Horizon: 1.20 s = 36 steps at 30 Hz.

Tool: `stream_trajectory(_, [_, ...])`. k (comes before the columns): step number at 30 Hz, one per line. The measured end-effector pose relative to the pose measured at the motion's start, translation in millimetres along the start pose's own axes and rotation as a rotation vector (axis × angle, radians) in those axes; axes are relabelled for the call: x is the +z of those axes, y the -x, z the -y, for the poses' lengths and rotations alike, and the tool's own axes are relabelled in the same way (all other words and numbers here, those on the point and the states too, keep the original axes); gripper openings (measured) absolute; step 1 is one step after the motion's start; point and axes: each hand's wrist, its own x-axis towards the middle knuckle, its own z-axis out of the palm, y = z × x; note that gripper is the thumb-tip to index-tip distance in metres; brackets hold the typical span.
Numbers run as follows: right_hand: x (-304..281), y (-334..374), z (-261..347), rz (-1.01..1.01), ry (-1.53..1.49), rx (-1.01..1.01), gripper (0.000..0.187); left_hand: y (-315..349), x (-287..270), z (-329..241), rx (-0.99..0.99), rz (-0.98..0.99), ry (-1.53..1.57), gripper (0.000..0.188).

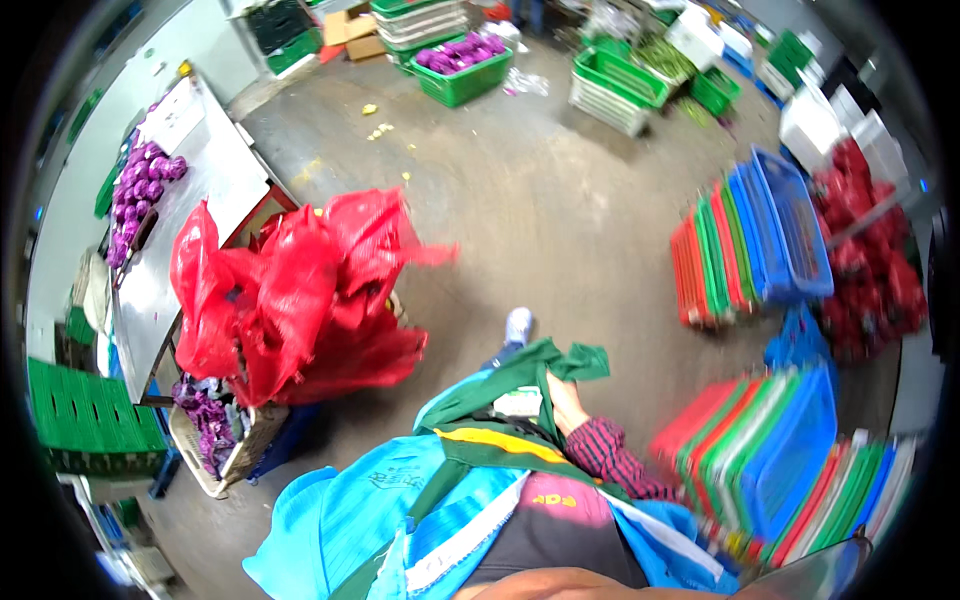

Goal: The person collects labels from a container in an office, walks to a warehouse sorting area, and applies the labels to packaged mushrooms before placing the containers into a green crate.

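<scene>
My right hand [566, 404], coming out of a red-and-black plaid sleeve [605, 455], is closed on the green edge of a blue garment [345, 510]. This garment has green bands and a yellow stripe [505, 442], and it hangs loosely across my front. A bunched green end of it [580, 362] sticks out past my fingers. Dark clothing with a pink patch [560, 500] shows beneath. I cannot see my left hand. A white-tipped shoe [518, 325] is on the floor ahead of my right hand.
Left, a heap of red plastic bags [300, 290] stands before a metal table [215, 165] with purple cabbages [150, 180]. Below is a crate of cabbage leaves [215, 430]. Stacked coloured crates [750, 240] and red net sacks [870, 260] line the right. Green crates [465, 75] stand far off.
</scene>
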Motion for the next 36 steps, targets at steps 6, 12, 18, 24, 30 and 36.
stream_trajectory(6, [-55.7,-156.1,199.2,0.014,-0.132,0.004,0.023,-63.8,-68.0,-438.2,0.447,-0.328,0.228,0.049])
stream_trajectory(12, [-26.6,-279.4,343.9,0.171,0.069,0.042,0.024,-54.5,-175.7,-960.5,0.992,-0.513,0.269,0.038])
stream_trajectory(18, [-124.6,-462.0,489.9,0.061,0.123,-0.149,0.029,48.1,-202.3,-1290.6,1.465,-0.325,0.452,0.035])
stream_trajectory(24, [-178.4,-539.4,743.1,0.263,0.003,-0.051,0.020,-117.5,-114.7,-1240.3,0.509,-0.120,-0.127,0.041])
stream_trajectory(30, [-241.2,-629.1,855.1,-0.085,0.193,-0.401,0.024,-76.9,-144.8,-1300.7,0.271,0.128,-0.214,0.033])
stream_trajectory(36, [-358.6,-778.5,1041.1,-0.230,-0.047,-0.308,0.037,-158.7,-193.0,-1650.8,0.465,0.079,-0.318,0.029])
